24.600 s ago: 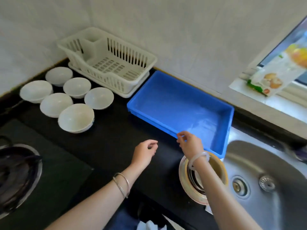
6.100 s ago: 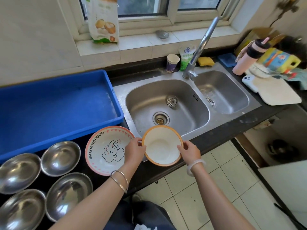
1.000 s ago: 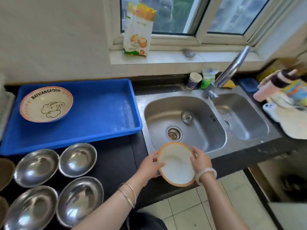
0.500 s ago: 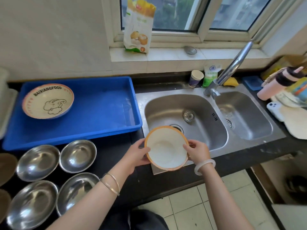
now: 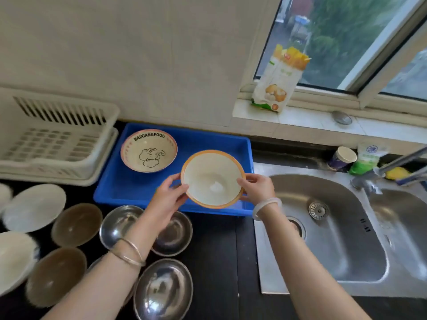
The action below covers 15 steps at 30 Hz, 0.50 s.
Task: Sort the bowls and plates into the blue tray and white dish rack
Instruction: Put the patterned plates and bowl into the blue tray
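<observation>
Nearest the camera, along the bottom and lower left of the frame, the unsorted pieces sit on the dark counter: shiny steel bowls (image 5: 164, 289) at bottom centre, partly hidden under the left forearm, two brown bowls (image 5: 77, 224) to their left, and blurred white bowls (image 5: 34, 206) at the left edge. Just above them, in the middle of the frame, the left hand (image 5: 169, 195) and right hand (image 5: 256, 189) each grip opposite sides of an orange-rimmed dish (image 5: 212, 179), thumbs hooked over its rim, fingers curled beneath. The dish is held level over the right front part of the blue tray (image 5: 203, 139), overlapping its near wall; whether it touches the tray floor I cannot tell. Farther back in the tray's left half lies an elephant-print plate (image 5: 149, 150), flat and apart from the held dish. At upper left, the white dish rack (image 5: 60, 112) shows nothing in the part that is visible. The steel sink (image 5: 335, 227) fills the right side. By my reading the job is barely begun: one piece is placed, a second is about to go beside it, and every bowl on the counter has yet to be put away, probably in the rack.
</observation>
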{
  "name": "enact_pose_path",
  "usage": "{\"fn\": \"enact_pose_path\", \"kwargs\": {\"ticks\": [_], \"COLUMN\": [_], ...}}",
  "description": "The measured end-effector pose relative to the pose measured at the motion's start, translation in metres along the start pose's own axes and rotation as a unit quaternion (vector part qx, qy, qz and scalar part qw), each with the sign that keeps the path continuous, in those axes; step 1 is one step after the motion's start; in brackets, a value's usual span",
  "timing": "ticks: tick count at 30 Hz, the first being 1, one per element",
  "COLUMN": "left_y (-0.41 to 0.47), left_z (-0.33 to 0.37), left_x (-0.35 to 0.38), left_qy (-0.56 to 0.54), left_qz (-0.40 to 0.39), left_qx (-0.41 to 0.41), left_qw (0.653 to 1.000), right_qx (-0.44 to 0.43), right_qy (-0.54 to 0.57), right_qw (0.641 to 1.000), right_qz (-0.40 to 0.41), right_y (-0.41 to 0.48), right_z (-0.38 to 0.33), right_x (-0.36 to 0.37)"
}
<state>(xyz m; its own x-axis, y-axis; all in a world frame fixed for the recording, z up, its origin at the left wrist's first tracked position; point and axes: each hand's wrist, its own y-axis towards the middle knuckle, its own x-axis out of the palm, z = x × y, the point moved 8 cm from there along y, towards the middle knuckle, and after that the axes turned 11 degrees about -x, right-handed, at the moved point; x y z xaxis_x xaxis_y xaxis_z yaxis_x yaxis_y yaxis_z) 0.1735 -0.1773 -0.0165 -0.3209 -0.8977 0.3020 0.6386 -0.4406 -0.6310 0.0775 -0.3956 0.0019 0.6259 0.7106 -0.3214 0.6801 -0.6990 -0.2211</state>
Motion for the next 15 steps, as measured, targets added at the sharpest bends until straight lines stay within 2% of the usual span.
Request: {"fn": "enact_pose_path", "kwargs": {"ticks": [5,9,15], "left_y": [0.019,0.042,0.081], "left_z": [0.047,0.075,0.099], "left_x": [-0.055,-0.098,-0.133], "left_qy": [-0.025,-0.047,-0.037], "left_qz": [0.05,0.118,0.163], "left_qx": [0.058,0.064,0.068], "left_qw": [0.997,0.99,0.984], "right_qx": [-0.019,-0.024,-0.026], "right_qy": [-0.007,-0.027,-0.084], "right_qw": [0.999,0.996,0.992], "right_qz": [-0.05,-0.084,-0.088], "right_y": [0.035,0.062,0.095], "right_z": [-0.033,-0.052,-0.061], "right_x": [0.077,0.138,0.196]}}
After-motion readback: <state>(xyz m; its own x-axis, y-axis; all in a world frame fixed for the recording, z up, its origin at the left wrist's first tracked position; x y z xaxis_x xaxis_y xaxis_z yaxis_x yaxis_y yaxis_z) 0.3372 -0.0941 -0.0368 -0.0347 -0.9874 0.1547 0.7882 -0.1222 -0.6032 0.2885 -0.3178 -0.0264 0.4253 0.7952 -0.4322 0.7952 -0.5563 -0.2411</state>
